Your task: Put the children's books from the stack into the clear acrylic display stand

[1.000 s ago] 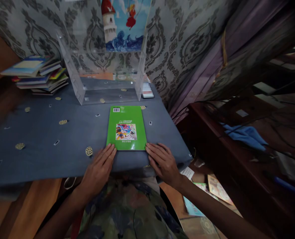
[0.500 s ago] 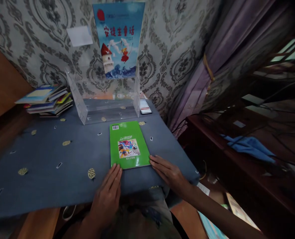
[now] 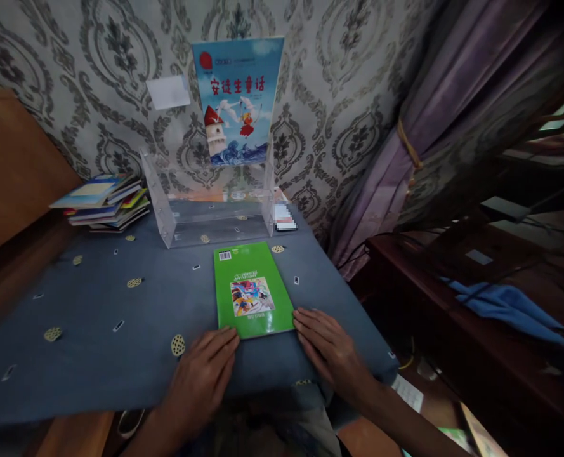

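A green book (image 3: 253,263) lies flat on the table near its front edge, a barcode at its far left corner and a colourful picture in its middle; its lettering appears upside down. My left hand (image 3: 208,365) touches the near left corner, fingers stretched together over the edge. At the near right corner rests my right hand (image 3: 327,343), its straight fingers against the book's side. Neither hand wraps round the book. Behind it stands a clear acrylic stand (image 3: 165,212), and above that a blue book (image 3: 243,120) with a castle and waves on its cover is upright.
Several books (image 3: 103,200) are stacked at the back left on the patterned blue tablecloth (image 3: 153,374). A white card (image 3: 168,92) is by the wall. To the right are a purple curtain (image 3: 381,158) and a dark red cabinet (image 3: 405,279) with a blue cloth (image 3: 505,311).
The camera view has shifted, so the scene sits lower and further right. Both hands stay at the green book's near corners, and the book lies as before.
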{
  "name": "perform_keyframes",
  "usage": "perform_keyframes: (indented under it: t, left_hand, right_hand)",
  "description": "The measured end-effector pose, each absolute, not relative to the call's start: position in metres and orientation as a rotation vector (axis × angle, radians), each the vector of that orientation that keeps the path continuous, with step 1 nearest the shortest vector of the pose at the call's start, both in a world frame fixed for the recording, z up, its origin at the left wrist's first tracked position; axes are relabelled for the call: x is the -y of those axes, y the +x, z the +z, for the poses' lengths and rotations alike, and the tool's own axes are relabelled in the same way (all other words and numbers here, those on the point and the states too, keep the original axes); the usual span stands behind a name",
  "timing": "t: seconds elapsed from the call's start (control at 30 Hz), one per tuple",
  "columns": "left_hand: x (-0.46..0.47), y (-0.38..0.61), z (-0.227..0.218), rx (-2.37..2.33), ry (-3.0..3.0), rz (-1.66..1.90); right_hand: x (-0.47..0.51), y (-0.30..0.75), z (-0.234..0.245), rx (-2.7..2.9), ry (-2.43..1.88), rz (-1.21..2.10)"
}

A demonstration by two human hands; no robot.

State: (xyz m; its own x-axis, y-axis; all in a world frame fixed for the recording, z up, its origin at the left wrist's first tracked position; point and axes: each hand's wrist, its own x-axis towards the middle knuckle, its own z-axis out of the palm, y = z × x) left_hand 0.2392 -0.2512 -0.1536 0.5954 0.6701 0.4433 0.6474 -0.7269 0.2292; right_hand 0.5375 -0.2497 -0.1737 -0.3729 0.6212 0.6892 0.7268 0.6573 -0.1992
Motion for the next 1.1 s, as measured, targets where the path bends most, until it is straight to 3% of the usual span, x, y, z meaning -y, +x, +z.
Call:
perform_keyframes:
  t: [0.27,0.57,0.7,0.93,1.1]
  left_hand:
    - [0.202,0.228,-0.153,-1.158,2.642,0.622]
    - [0.103,0.238,-0.152,-1.348,2.545,0.264]
    - [0.065,0.248,-0.152,-1.455,2.522,0.270]
    - [0.052,0.253,-0.161,-1.484,2.561,0.441]
    - [0.052,0.250,-0.166,-1.464,2.568,0.480]
  right_hand:
    - [0.256,0.507,-0.154,2.289,-0.972,-0.133]
    - [0.246,0.472,-0.148,2.374,-0.931,0.177]
    - [0.233,0.450,-0.134,2.603,-0.872,0.346]
    - [0.196,0.431,-0.132,2.712,-0.591,0.329]
    - [0.162,0.447,-0.140,2.675,-0.711,0.393]
